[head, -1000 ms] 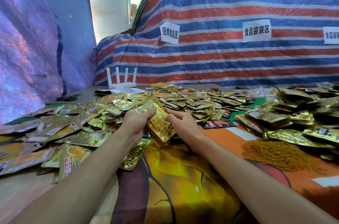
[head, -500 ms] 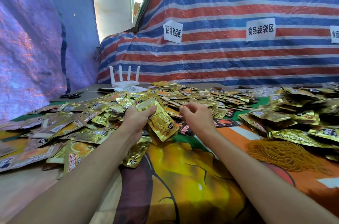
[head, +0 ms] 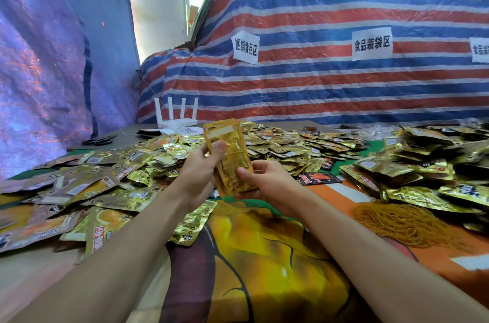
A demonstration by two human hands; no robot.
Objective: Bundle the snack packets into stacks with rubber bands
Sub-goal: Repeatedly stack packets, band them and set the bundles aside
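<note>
A small stack of gold snack packets (head: pixel 229 153) stands nearly upright above the table, held between both hands. My left hand (head: pixel 199 174) grips its left edge with the thumb across the front. My right hand (head: pixel 267 182) holds the lower right corner, thumb on the front face. A thin rubber band seems to cross the stack near its middle. Loose gold packets (head: pixel 277 145) cover the table behind and to the left. A heap of yellow rubber bands (head: pixel 407 222) lies at the right.
Bundled or piled packets (head: pixel 428 164) sit at the far right. A white router (head: pixel 177 119) and black scissors (head: pixel 97 141) are at the back left. Striped tarpaulin (head: pixel 317 84) with paper labels hangs behind. A printed orange cloth (head: pixel 264 256) covers the near table.
The stack has been lifted and turned more upright. My right hand, which had drawn away to the right, has come back and taken hold of the stack's lower corner.
</note>
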